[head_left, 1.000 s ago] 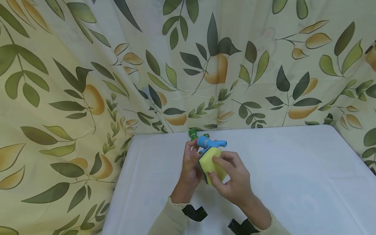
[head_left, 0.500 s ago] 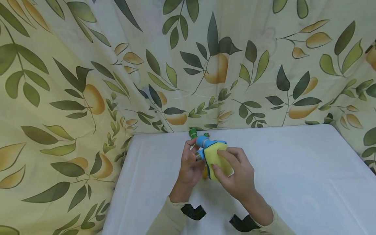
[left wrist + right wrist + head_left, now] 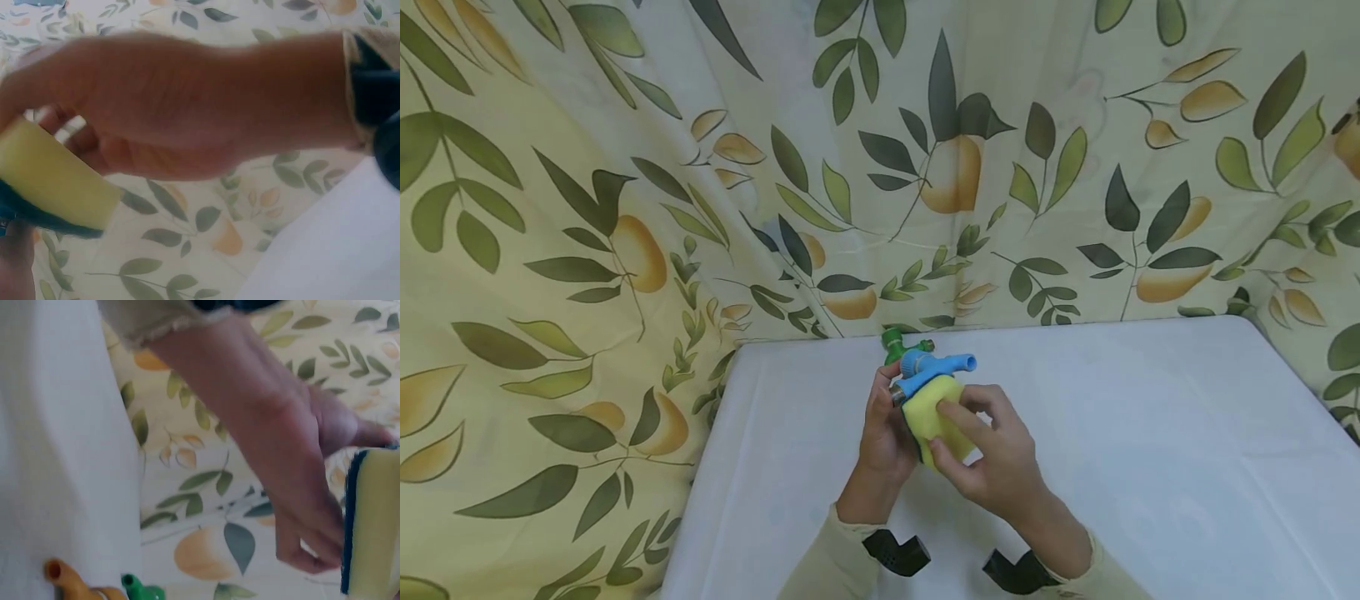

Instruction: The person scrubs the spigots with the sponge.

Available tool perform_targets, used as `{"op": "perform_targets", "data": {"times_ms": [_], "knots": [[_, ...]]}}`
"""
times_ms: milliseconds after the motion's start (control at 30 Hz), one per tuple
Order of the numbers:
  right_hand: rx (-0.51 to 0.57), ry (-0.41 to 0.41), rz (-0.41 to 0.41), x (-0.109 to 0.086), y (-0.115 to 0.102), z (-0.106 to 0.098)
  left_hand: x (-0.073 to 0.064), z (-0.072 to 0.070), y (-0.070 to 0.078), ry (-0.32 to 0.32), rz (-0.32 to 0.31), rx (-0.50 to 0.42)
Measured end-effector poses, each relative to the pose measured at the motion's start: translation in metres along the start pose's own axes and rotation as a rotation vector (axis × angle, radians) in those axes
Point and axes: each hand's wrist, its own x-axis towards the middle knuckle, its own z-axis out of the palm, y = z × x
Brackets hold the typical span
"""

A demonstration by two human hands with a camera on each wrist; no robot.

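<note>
My left hand (image 3: 883, 437) holds a blue plastic tap (image 3: 936, 364) above the table, its spout pointing right. My right hand (image 3: 1000, 450) pinches a yellow sponge (image 3: 936, 412) with a dark blue scouring side, thumb and forefinger on the yellow face. That dark side is turned toward the blue tap and my left palm, right against the tap's lower body. The left wrist view has the right hand (image 3: 156, 106) reaching over the sponge (image 3: 59, 178). In the right wrist view the left hand (image 3: 281, 444) is beside the sponge's dark layer (image 3: 352, 525), the tap hidden.
A green tap (image 3: 895, 346) stands at the table's far edge, just behind the blue one. An orange tap (image 3: 72, 578) shows in the right wrist view near the green one. The white table (image 3: 1150, 458) meets a leaf-and-fruit patterned curtain (image 3: 1037, 233) at the back.
The sponge slid up and right across the blue tap, covering its spout, then came back down and left. The spout shows again, and the right hand moved with the sponge.
</note>
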Motion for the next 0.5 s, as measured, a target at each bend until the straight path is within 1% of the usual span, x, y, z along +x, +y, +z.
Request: {"op": "perform_targets", "data": {"times_ms": [100,133,233,300,333,400,500], "knots": [[-0.034,0.003,0.015,0.0009,0.0001,0.0005,0.001,0.0031,0.0017,0.014,0.001,-0.027],[-0.032,-0.006,0.011,0.0008,-0.0006,0.0009,0.0017,0.0037,0.0025,0.006,-0.006,-0.033],[0.011,-0.046,-0.037,-0.0012,-0.0017,0.0026,0.0026,0.0043,0.004,-0.004,-0.02,-0.033],[0.031,-0.054,-0.051,-0.0031,-0.0009,0.0023,0.0028,0.0051,0.0052,-0.008,-0.024,-0.03],[0.026,-0.053,-0.045,-0.0041,-0.0002,0.0017,0.003,0.0058,0.0059,-0.012,-0.024,-0.033],[0.014,-0.02,-0.018,-0.0061,0.0022,0.0005,0.0032,0.0075,0.0068,0.002,-0.011,-0.033],[0.024,0.082,0.009,-0.0074,0.0028,0.0002,0.0043,0.0101,0.0078,0.006,0.005,-0.055]]}}
